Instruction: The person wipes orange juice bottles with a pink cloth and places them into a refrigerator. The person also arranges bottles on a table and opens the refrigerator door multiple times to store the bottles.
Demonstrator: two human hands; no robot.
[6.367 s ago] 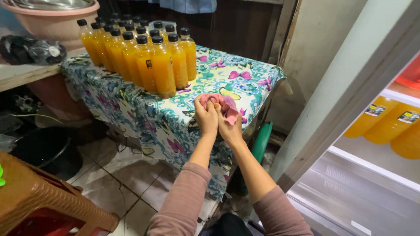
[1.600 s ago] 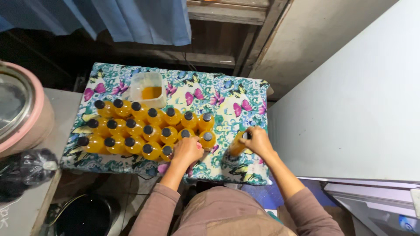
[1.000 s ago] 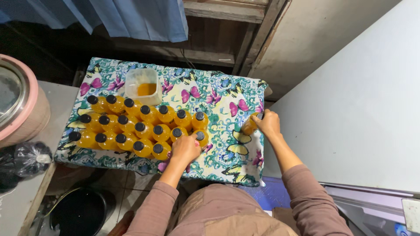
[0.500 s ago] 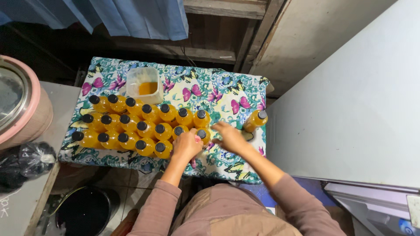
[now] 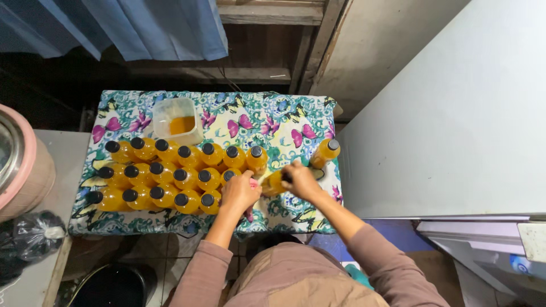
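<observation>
Right grip (image 5: 300, 179) is closed around the cap end of a tilted bottle (image 5: 273, 183) of orange liquid, at the table's (image 5: 284, 122) near edge. Left grip (image 5: 240, 192) curls over a pink cloth (image 5: 251, 185), just beside that bottle and touching the bottle rows (image 5: 170, 173). One lone bottle (image 5: 325, 152) stands apart on the right; a tub (image 5: 176, 120) sits behind.

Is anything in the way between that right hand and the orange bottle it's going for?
Nothing visible is. The right hand is already on the tilted orange bottle, at its cap end. The left hand rests just beside it, at the edge of the bottle cluster. One bottle stands apart, to the right.
</observation>
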